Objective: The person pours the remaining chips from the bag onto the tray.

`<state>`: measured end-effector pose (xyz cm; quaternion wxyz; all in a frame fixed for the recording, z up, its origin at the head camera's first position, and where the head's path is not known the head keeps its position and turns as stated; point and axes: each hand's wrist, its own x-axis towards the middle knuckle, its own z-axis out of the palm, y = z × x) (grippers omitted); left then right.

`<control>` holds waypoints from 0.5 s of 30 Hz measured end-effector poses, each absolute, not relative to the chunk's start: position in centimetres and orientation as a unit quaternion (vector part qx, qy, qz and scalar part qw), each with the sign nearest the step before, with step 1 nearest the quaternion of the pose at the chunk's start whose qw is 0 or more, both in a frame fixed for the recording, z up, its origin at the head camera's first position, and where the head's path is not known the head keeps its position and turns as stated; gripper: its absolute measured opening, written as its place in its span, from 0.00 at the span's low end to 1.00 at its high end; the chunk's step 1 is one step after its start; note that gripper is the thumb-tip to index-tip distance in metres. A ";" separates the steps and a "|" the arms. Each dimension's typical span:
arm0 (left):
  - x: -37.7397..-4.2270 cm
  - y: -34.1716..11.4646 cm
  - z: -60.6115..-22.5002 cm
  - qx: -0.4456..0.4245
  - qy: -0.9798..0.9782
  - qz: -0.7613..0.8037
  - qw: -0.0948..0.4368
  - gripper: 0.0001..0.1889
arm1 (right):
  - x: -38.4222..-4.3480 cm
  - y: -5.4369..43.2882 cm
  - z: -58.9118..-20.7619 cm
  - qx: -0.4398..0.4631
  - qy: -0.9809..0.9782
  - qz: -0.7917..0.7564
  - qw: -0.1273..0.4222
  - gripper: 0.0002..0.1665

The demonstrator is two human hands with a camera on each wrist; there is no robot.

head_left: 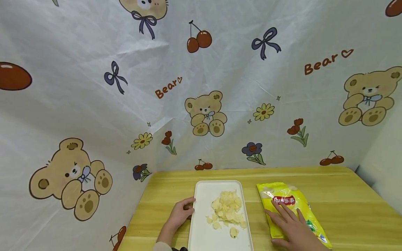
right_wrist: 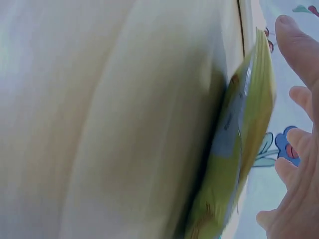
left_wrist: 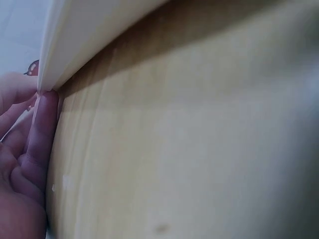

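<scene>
A white rectangular tray (head_left: pixel 204 223) lies on the table with a heap of potato chips (head_left: pixel 227 209) on it. At the tray's left edge my left hand (head_left: pixel 180 214) pinches the rim. The left wrist view shows a finger (left_wrist: pixel 42 124) under the rim of the tray (left_wrist: pixel 89 45). A yellow potato chip bag (head_left: pixel 301 202) lies flat, right of the tray. Over its lower part, my right hand (head_left: pixel 292 225) has its fingers spread. In the right wrist view the hand (right_wrist: pixel 301 164) appears slightly apart from the bag (right_wrist: pixel 249 114).
The wooden table (head_left: pixel 345 202) extends on both sides of the tray and bag. A white cloth (head_left: pixel 232 76) printed with bears, bows and flowers hangs behind the table and along its left side. One loose chip (head_left: pixel 233 232) lies nearer the tray's front.
</scene>
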<state>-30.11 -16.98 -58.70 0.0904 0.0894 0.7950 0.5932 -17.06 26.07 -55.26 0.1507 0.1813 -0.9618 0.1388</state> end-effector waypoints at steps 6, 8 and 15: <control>-29.8 -16.9 -58.7 0.083 0.798 0.591 0.086 0.24 | -16.9 27.1 -54.5 0.165 -0.965 0.115 0.166 0.50; -29.6 -16.9 -58.6 0.082 0.797 0.593 0.085 0.24 | -17.0 27.3 -54.3 0.156 -0.969 0.098 0.167 0.50; -28.9 -16.7 -57.8 0.076 0.803 0.586 0.081 0.24 | -17.1 27.9 -53.7 0.116 -0.979 0.093 0.142 0.51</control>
